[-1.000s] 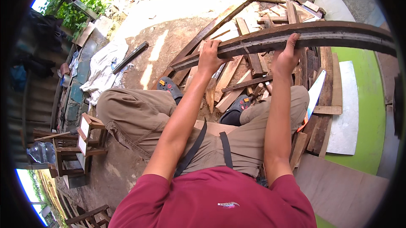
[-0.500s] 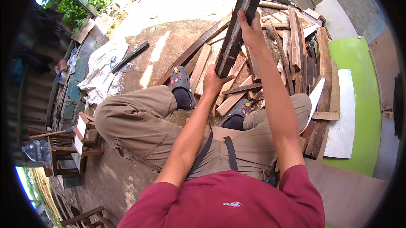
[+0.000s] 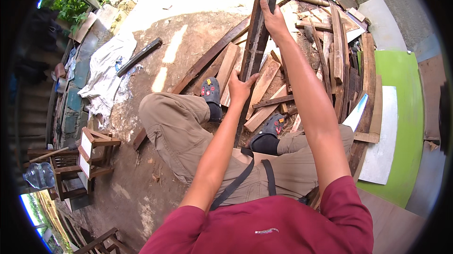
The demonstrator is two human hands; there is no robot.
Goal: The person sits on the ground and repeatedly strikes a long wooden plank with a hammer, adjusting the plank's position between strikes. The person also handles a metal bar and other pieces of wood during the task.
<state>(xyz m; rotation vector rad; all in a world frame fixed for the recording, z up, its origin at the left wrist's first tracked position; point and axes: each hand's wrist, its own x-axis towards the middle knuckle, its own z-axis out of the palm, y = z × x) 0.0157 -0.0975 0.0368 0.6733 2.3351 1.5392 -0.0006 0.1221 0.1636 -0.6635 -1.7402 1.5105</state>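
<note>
Bare earth ground [image 3: 137, 202] spreads under everything, brightly sunlit toward the top of the view. On it, ahead and to the right, lies a loose pile of wood [image 3: 338, 46], its planks and offcuts crossing at many angles. Right of the pile is a green board [image 3: 406, 108], with a white sheet [image 3: 384, 131] overlapping its left side.

The dark wooden beam [image 3: 256, 37] stands out in front of the person, running steeply from the upper edge of the view down between the legs in brown trousers [image 3: 174, 124]. A pale strip runs along its face.

To the left, a white cloth [image 3: 106, 70] lies crumpled beside a short dark bar [image 3: 140, 57]. Nearer, a small wooden frame [image 3: 87, 155] sits next to a clear plastic bottle [image 3: 38, 175]. A saw [image 3: 357, 111] shows its pale blade by the right knee, the handle out of sight.

Grey clogs [image 3: 210, 90] cover the feet. Smallest are the hands, both closed around the beam: the left hand [image 3: 239, 89] low down, the right hand [image 3: 275, 20] higher, thumb against the wood.
</note>
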